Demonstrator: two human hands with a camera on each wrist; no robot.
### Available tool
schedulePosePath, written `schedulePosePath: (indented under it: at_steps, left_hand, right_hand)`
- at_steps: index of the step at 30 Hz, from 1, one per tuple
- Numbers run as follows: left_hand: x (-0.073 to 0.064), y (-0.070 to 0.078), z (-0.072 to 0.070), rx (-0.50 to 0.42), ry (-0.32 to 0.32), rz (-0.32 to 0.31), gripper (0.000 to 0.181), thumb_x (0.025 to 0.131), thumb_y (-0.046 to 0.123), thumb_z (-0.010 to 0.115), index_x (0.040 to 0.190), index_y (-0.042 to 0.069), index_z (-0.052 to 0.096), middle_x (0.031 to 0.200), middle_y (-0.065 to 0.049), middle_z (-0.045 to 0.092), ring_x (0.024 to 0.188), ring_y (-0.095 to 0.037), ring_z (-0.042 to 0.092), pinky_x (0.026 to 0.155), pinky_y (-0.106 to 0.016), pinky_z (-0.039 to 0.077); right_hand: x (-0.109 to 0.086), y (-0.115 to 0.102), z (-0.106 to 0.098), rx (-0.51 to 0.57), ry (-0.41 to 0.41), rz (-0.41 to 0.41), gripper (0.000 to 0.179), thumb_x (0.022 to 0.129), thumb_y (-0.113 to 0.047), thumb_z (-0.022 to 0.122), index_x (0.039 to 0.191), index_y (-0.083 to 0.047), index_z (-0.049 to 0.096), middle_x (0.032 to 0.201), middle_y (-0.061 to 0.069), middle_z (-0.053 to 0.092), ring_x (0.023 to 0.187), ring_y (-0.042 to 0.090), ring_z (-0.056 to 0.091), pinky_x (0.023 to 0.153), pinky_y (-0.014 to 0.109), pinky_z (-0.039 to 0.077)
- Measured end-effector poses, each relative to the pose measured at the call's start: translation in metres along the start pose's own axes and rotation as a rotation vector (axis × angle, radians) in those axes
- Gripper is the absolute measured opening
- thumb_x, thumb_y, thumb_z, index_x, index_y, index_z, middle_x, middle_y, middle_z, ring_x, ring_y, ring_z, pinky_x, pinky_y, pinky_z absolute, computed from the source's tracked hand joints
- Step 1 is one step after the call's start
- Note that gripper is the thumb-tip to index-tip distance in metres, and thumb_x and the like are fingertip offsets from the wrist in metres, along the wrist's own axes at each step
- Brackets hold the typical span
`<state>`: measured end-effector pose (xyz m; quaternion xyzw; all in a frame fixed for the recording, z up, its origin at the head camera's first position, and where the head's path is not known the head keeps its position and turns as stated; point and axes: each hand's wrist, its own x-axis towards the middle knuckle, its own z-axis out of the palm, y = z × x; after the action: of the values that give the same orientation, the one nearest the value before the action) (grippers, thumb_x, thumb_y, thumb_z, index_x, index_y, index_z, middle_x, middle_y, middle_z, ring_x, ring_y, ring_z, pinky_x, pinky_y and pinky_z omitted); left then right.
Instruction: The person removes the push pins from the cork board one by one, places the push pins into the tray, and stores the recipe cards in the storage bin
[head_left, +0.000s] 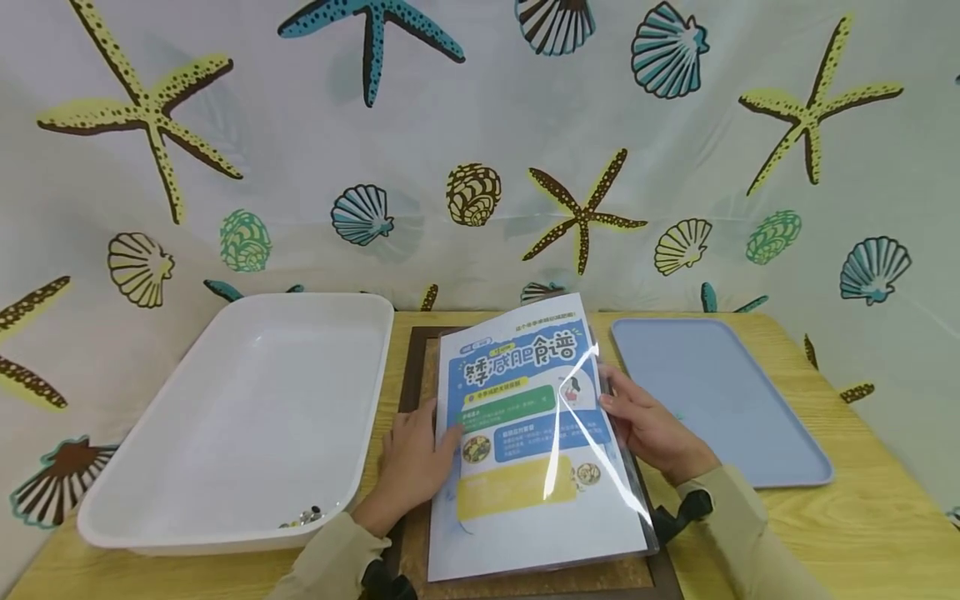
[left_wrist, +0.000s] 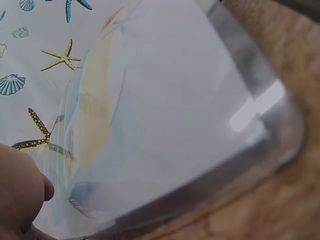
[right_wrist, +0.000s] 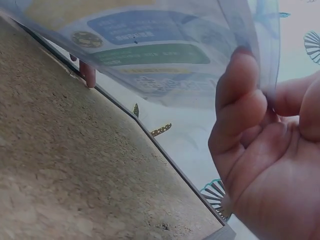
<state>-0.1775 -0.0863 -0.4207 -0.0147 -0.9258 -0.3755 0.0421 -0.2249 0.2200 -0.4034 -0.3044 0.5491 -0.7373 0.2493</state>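
Some shiny bits (head_left: 309, 516), too small to identify, lie in our white tray (head_left: 255, 408). Over the corkboard (right_wrist: 75, 160), our right hand (head_left: 654, 429) pinches a clear sleeve (left_wrist: 240, 45) holding a printed sheet (head_left: 517, 446); whether our left hand (head_left: 416, 458) grips it, we cannot tell.

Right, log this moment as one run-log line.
left hand at left edge of sleeved sheet | right hand pinching its right edge | sheet tilted over corkboard | white tub left | blue tray right

A colourful printed sheet (head_left: 517, 467) in a glossy clear sleeve (head_left: 637, 492) slants over a brown-framed cork board (head_left: 417, 533), lower centre.
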Motion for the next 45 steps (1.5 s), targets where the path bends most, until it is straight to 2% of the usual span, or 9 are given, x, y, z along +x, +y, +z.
schedulePosePath:
  at_steps: [6,9,13,18,23,33,38,41,45]
  left_hand:
    - [0.0,-0.002,0.0,-0.138,0.018,0.004,0.052,0.099,0.016,0.045,0.142,-0.011,0.034,0.106,-0.022,0.054,0.094,-0.029,0.046,0.075,-0.038,0.041]
    - [0.001,-0.002,-0.001,-0.174,0.025,0.012,0.045,0.1,0.01,0.039,0.138,-0.014,0.037,0.106,-0.025,0.06,0.095,-0.03,0.056,0.079,-0.042,0.05]
    - [0.002,-0.001,-0.002,-0.216,0.038,0.009,0.042,0.1,0.004,0.034,0.136,-0.016,0.039,0.117,-0.031,0.061,0.108,-0.035,0.06,0.092,-0.05,0.049]
    - [0.003,0.001,-0.007,-0.257,0.005,-0.054,0.043,0.1,0.005,0.036,0.139,-0.012,0.037,0.116,-0.027,0.061,0.104,-0.031,0.06,0.089,-0.046,0.051]
    - [0.005,0.005,-0.017,-0.267,0.013,-0.048,0.043,0.1,0.004,0.039,0.14,-0.011,0.037,0.11,-0.024,0.062,0.094,-0.027,0.061,0.077,-0.036,0.051]
    - [0.012,0.018,-0.039,-0.285,-0.017,-0.033,0.045,0.1,0.003,0.04,0.142,-0.012,0.032,0.103,-0.024,0.059,0.087,-0.026,0.058,0.07,-0.029,0.047]
    - [0.015,0.022,-0.047,-0.271,-0.032,-0.073,0.049,0.1,0.007,0.043,0.145,-0.007,0.03,0.107,-0.024,0.062,0.089,-0.025,0.061,0.07,-0.027,0.05]
    - [0.015,0.023,-0.05,-0.216,-0.037,-0.105,0.05,0.1,0.01,0.044,0.146,-0.004,0.03,0.11,-0.022,0.061,0.092,-0.026,0.061,0.074,-0.029,0.052]
    - [0.012,0.019,-0.056,-0.181,-0.083,-0.121,0.052,0.099,0.007,0.044,0.147,-0.004,0.027,0.117,-0.022,0.056,0.099,-0.028,0.058,0.082,-0.036,0.052]
  right_hand:
    - [-0.002,-0.002,-0.002,0.002,-0.005,-0.001,0.045,0.106,-0.008,0.021,0.149,-0.022,0.024,0.129,0.001,0.059,0.107,0.017,0.066,0.085,0.033,0.056]
    - [-0.002,-0.004,-0.005,-0.02,-0.002,0.001,0.048,0.106,-0.009,0.022,0.153,-0.019,0.018,0.129,0.001,0.061,0.106,0.018,0.067,0.084,0.034,0.056]
    - [-0.004,-0.008,-0.007,-0.117,0.065,0.041,0.049,0.107,-0.015,0.027,0.153,-0.008,0.013,0.121,-0.001,0.065,0.099,0.015,0.069,0.08,0.031,0.057]
    - [-0.003,-0.012,-0.006,-0.286,0.145,0.091,0.047,0.106,-0.02,0.033,0.144,0.006,0.02,0.109,-0.004,0.068,0.091,0.012,0.07,0.078,0.028,0.057]
    - [0.001,-0.016,-0.004,-0.414,0.199,0.142,0.041,0.106,-0.019,0.033,0.136,0.008,0.03,0.097,-0.005,0.072,0.082,0.012,0.071,0.074,0.027,0.057]
    - [0.003,-0.019,-0.002,-0.422,0.262,0.159,0.037,0.105,-0.015,0.033,0.129,0.013,0.031,0.09,-0.005,0.071,0.074,0.009,0.069,0.059,0.023,0.054]
    - [0.004,-0.022,0.001,-0.424,0.289,0.183,0.036,0.106,-0.015,0.031,0.131,0.01,0.032,0.092,-0.001,0.07,0.073,0.009,0.069,0.058,0.022,0.053]
    - [0.007,-0.023,0.005,-0.433,0.3,0.197,0.036,0.106,-0.017,0.031,0.133,0.007,0.033,0.092,0.001,0.069,0.07,0.009,0.067,0.059,0.022,0.053]
    - [0.011,-0.02,0.011,-0.471,0.307,0.202,0.036,0.106,-0.019,0.034,0.132,0.006,0.035,0.084,0.003,0.063,0.057,0.007,0.052,0.052,0.02,0.04]
